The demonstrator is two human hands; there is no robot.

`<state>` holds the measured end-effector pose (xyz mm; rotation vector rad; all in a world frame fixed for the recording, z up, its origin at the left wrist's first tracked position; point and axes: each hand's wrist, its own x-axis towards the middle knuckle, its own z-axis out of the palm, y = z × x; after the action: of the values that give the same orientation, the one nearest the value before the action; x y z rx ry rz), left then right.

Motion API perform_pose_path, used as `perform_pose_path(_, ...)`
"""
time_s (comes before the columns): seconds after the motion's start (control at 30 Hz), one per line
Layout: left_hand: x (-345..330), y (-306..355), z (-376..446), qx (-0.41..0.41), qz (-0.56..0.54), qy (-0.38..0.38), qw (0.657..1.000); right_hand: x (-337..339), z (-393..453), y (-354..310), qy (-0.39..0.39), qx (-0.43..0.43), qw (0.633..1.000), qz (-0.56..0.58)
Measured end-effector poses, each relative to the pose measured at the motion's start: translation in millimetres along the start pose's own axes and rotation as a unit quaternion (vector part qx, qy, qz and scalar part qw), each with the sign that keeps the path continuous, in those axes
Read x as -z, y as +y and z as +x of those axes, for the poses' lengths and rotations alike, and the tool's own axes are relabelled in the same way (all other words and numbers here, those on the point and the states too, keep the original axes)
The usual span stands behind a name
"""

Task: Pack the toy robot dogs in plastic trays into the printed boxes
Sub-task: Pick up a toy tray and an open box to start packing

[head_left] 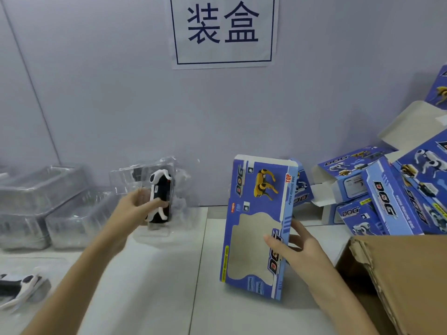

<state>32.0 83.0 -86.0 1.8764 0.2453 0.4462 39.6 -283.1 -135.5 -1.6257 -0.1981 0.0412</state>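
Note:
A black-and-white toy robot dog point(160, 197) sits in a clear plastic tray point(125, 180), raised above the white table. My left hand point(135, 209) grips that tray at its near edge, thumb across the front. A blue printed box point(256, 228) with a window cutout stands on end at the centre right. My right hand point(294, 245) holds the box by its right edge, fingers on its front face.
Stacks of clear trays point(36, 206) line the back left. Another toy dog in a tray point(19, 286) lies at the near left. A heap of printed boxes point(391, 194) fills the back right. An open brown carton point(399, 274) stands at the near right.

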Motion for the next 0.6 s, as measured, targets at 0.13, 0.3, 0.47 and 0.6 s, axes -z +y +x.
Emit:
perform_pose_path(0.13, -47, -10, -8, 0.031, -0.151, 0.123, 0.980, -7, -8, -3, -0.102, 0.002, 0.995, -0.006)
perform_pose_path(0.3, -87, -3, -10, -0.007, -0.198, 0.186, 0.963, -25, -13, -9, -0.123, 0.001, 0.992, 0.023)
perform_pose_path(0.47, -95, 22, -17, -0.133, -0.130, 0.234, 0.954, -2, -3, -43, 0.054, 0.081, 0.966, 0.238)
perform_pose_path(0.6, -98, 41, -24, -0.228, -0.064, 0.198, 0.951, -1, 31, -85, 0.027, 0.111, 0.982, 0.151)
